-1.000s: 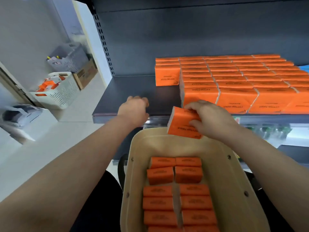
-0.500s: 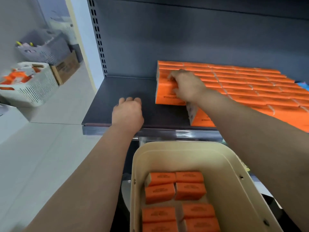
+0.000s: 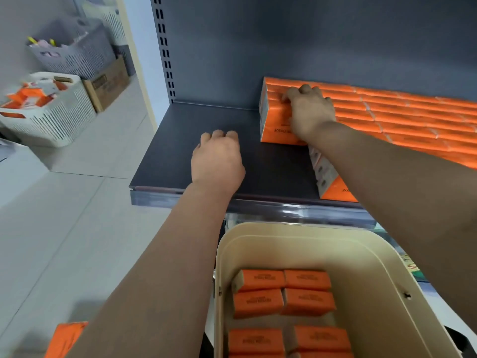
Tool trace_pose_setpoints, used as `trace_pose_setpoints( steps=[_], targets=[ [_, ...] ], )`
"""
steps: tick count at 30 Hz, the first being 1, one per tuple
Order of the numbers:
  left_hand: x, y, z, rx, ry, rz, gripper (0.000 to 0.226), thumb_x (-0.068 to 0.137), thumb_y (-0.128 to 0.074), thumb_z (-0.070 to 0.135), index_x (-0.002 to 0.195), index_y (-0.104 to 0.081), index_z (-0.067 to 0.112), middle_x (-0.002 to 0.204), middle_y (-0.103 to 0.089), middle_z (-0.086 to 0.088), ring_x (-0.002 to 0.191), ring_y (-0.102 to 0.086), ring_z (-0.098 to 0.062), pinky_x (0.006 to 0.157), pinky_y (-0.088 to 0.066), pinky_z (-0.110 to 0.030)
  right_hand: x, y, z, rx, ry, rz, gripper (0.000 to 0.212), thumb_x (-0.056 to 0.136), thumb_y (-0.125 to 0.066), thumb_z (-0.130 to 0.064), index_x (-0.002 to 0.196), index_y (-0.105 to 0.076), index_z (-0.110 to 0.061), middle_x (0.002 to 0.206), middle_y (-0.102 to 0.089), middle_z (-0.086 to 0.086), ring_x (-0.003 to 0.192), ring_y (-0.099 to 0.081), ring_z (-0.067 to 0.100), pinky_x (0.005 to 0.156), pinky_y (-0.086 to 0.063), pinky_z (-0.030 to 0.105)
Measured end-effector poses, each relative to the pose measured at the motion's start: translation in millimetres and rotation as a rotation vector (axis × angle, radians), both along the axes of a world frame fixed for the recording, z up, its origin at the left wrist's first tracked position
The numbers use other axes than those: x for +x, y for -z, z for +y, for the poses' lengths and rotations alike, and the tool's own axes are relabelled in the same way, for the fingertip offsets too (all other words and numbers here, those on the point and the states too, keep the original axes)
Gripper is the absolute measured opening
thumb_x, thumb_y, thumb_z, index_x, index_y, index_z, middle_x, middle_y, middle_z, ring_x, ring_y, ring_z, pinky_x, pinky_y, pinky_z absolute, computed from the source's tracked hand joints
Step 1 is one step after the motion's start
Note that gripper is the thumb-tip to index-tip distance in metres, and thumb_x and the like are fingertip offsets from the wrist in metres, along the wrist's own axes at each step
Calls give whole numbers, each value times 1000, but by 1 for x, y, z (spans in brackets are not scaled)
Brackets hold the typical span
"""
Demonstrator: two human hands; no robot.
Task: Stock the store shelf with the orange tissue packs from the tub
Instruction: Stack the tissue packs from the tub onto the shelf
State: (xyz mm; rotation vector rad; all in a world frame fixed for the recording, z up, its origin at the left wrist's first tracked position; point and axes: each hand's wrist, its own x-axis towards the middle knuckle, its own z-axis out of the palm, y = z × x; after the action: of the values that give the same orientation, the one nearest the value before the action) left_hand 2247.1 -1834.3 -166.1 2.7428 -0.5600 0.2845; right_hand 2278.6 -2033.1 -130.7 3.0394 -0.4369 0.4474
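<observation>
At the far left, on the floor, we see a white basket [image 3: 51, 120] with orange items inside, a grey basket [image 3: 74, 55] behind it and a cardboard box [image 3: 108, 86] beside them. Low in the corner, a blurred orange pack [image 3: 64, 337] lies on the pale floor.

Moving right, our left hand [image 3: 218, 161] rests on the bare dark shelf [image 3: 175, 146] near its front edge. Its fingers are clenched under and it holds nothing.

Below the shelf edge stands the beige tub [image 3: 374, 275], with orange tissue packs [image 3: 284, 293] lying flat in pairs on its bottom.

Further right, our right hand [image 3: 309, 112] reaches onto the shelf and grasps the front pack [image 3: 277, 125] of the leftmost row. Its fingers are bent over the pack's top and onto the packs just behind; the thumb is hidden. That row stands a little farther back than the next one.

To the right, the stocked packs [image 3: 402, 117] stand upright in tight rows across the shelf back to the rear panel, running past the right edge of view.
</observation>
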Motion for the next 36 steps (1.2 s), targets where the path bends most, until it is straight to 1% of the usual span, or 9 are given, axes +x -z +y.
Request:
trace_pose_setpoints(
  steps=[6, 12, 18, 21, 24, 26, 30, 33, 36],
  targets=[
    [-6, -2, -2, 42, 22, -58, 33, 87, -55, 6, 120, -54, 9, 116, -55, -12, 110, -47, -31, 71, -37, -34, -22, -14, 8, -57, -44, -9, 51, 82, -55, -2, 130, -49, -17, 130, -45, 13, 125, -39, 33, 100, -36, 48],
    [-43, -8, -1, 44, 100, -166, 34, 84, -57, 4, 118, -56, 9, 118, -55, -10, 108, -48, -30, 70, -40, -35, -109, -26, 24, -109, -217, -136, 49, 80, -58, -1, 125, -53, -18, 124, -49, 10, 120, -43, 31, 90, -39, 43],
    [-112, 12, -2, -42, 310, -132, 32, 87, -56, 10, 118, -58, 12, 120, -57, -6, 110, -47, -28, 84, -48, -41, -217, 17, 27, -24, -240, -150, 42, 78, -64, -5, 117, -60, -18, 115, -57, 7, 110, -52, 31, 81, -42, 42],
    [-146, 38, -3, -3, 336, -2, 33, 89, -51, 11, 122, -56, 15, 123, -56, -5, 116, -46, -26, 93, -45, -39, -261, 53, 24, 45, -199, -25, 41, 82, -63, -10, 121, -57, -20, 117, -55, 5, 112, -51, 30, 86, -42, 41],
    [-180, 70, -6, 108, 341, 109, 36, 88, -51, 9, 123, -54, 19, 124, -53, -2, 118, -46, -22, 92, -48, -39, -297, 90, 22, 93, -157, 138, 40, 86, -56, -14, 125, -53, -24, 122, -52, 2, 118, -47, 26, 91, -42, 40],
    [-199, 93, -7, 204, 352, 163, 35, 88, -50, 8, 120, -54, 19, 121, -52, -3, 118, -46, -23, 90, -47, -38, -314, 114, 21, 126, -135, 226, 38, 87, -52, -12, 123, -53, -24, 119, -52, 3, 115, -49, 27, 89, -42, 38],
    [-225, 134, -1, 288, 293, 316, 30, 89, -47, 10, 118, -52, 18, 122, -51, -4, 119, -45, -24, 98, -40, -35, -330, 158, 24, 231, -127, 427, 36, 89, -47, -10, 124, -50, -23, 123, -50, 4, 117, -47, 26, 90, -42, 36],
    [-231, 151, 4, 331, 260, 432, 31, 88, -47, 9, 118, -52, 17, 124, -51, -5, 121, -46, -25, 97, -42, -36, -333, 185, 23, 272, -129, 531, 34, 91, -43, -11, 123, -51, -20, 125, -50, 5, 121, -46, 26, 92, -43, 35],
    [-229, 155, 5, 317, 244, 459, 34, 88, -46, 8, 120, -52, 16, 126, -51, -5, 121, -46, -25, 97, -42, -36, -328, 198, 15, 305, -123, 607, 34, 92, -46, -14, 126, -50, -19, 128, -49, 6, 122, -46, 26, 95, -44, 36]
  ],
)
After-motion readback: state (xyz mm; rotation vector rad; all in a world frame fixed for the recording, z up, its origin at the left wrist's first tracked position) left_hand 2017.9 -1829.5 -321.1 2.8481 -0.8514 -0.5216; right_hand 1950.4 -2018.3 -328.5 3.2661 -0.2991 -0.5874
